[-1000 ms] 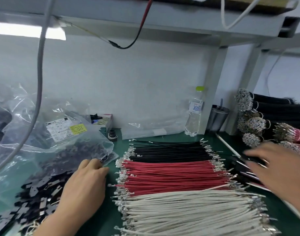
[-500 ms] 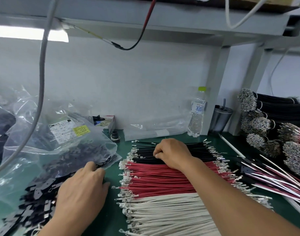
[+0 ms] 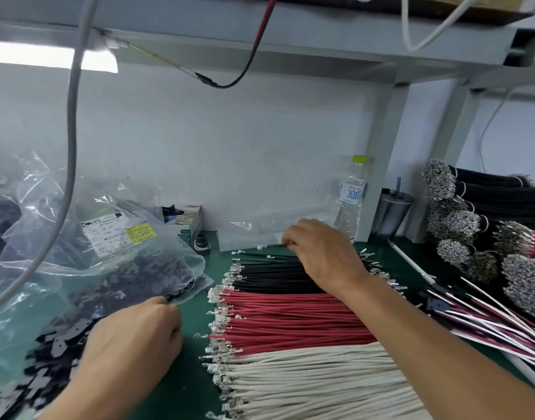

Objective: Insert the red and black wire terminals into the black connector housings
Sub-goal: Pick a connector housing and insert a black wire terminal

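Red wires [image 3: 290,316] and black wires [image 3: 272,272] lie in flat rows mid-counter [image 3: 187,374], metal tips left. The right hand [image 3: 323,253] has moved farther back, pinching a black wire. The left hand [image 3: 132,338] is curled; its grip is hidden.

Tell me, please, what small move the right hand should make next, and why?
Probably pinch and lift one black wire free: the right hand rests at the far edge of that row, while the left hand is at the connector housings.
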`<action>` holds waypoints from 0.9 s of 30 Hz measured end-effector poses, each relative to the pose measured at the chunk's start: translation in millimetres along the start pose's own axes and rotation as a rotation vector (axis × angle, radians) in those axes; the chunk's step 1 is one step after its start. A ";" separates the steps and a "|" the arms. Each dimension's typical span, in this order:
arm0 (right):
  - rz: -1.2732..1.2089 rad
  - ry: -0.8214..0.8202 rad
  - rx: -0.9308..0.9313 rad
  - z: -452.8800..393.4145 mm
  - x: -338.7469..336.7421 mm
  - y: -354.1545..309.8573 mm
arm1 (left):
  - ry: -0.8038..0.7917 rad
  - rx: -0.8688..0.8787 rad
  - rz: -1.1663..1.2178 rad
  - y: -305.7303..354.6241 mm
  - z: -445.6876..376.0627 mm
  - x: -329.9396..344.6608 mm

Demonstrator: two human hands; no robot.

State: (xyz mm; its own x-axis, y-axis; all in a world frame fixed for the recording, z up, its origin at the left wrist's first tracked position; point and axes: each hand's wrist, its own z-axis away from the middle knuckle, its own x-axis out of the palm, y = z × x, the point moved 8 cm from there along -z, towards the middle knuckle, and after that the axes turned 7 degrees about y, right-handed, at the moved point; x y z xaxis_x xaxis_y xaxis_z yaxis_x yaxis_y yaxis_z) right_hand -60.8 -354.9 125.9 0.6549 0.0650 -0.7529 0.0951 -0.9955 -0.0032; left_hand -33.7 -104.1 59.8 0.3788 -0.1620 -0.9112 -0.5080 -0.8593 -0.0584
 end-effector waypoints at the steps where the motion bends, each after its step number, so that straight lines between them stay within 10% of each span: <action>1: 0.029 0.081 -0.049 -0.3 -16.4 -6.0 | -0.009 0.011 -0.014 0.0 1.0 -2.5; 7: 0.089 0.341 -0.104 46.8 -74.1 -22.5 | -0.087 0.180 0.002 38.0 7.7 -1.1; 14: -0.060 0.281 -0.033 92.9 -58.3 -36.4 | 0.067 0.072 0.177 24.3 4.8 -16.5; 20: -0.024 0.261 -0.091 98.1 -54.9 -36.7 | 0.369 -0.179 0.747 11.8 8.0 -41.3; 27: -0.110 0.371 -0.126 95.7 -65.7 -53.7 | 0.229 -0.197 1.294 37.7 15.8 -18.2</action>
State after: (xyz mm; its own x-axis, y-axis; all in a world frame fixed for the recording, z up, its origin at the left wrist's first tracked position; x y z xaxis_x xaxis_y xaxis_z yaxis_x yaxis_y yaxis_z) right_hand -180.7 -312.3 112.6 0.8594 0.2142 -0.4642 0.2556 -0.9664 0.0272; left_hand -72.0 -125.9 67.7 -0.1595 -0.9716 -0.1747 -0.4861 -0.0767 0.8705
